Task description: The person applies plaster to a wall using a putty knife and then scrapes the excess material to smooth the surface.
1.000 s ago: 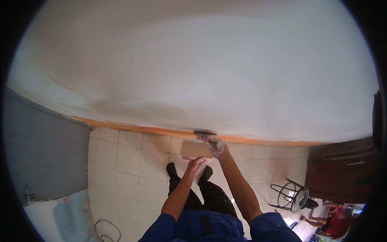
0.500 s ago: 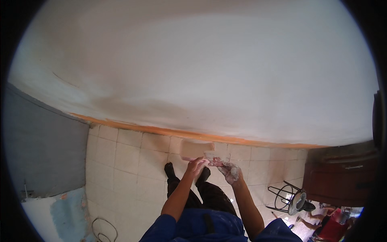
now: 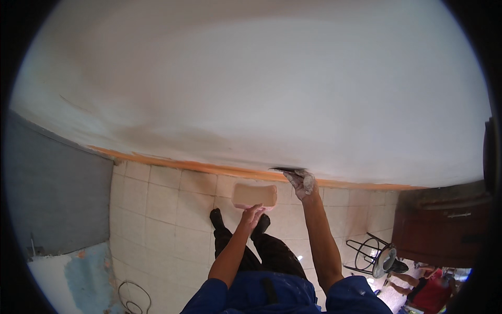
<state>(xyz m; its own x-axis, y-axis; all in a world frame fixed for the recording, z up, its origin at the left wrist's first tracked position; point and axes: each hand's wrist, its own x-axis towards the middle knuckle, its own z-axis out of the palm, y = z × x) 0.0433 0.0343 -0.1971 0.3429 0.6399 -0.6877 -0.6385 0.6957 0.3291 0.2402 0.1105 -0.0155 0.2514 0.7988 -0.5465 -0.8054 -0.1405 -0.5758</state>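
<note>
My left hand point(image 3: 253, 213) is closed on the near side of a shallow, pale pink rectangular tray point(image 3: 254, 194), held in front of my legs. My right hand point(image 3: 302, 184), smeared with whitish paste, grips a flat plastering trowel point(image 3: 285, 169). The trowel is seen almost edge-on at the lower part of the white wall point(image 3: 314, 94), just above an orange band point(image 3: 209, 169). The blade seems to touch the wall, with a dark shadow beside it. Its handle is hidden in my fingers.
Cream tiles point(image 3: 162, 209) cover the floor. A grey panel point(image 3: 57, 183) stands at left, above a coil of cable point(image 3: 135, 296). To the right are a black-legged stool point(image 3: 368, 256), a dark red cabinet point(image 3: 434, 230) and another person in red point(image 3: 431, 293).
My right hand has carried the trowel forward from beside the tray to the wall, turning its blade from face-on to edge-on. My left hand stays at the tray.
</note>
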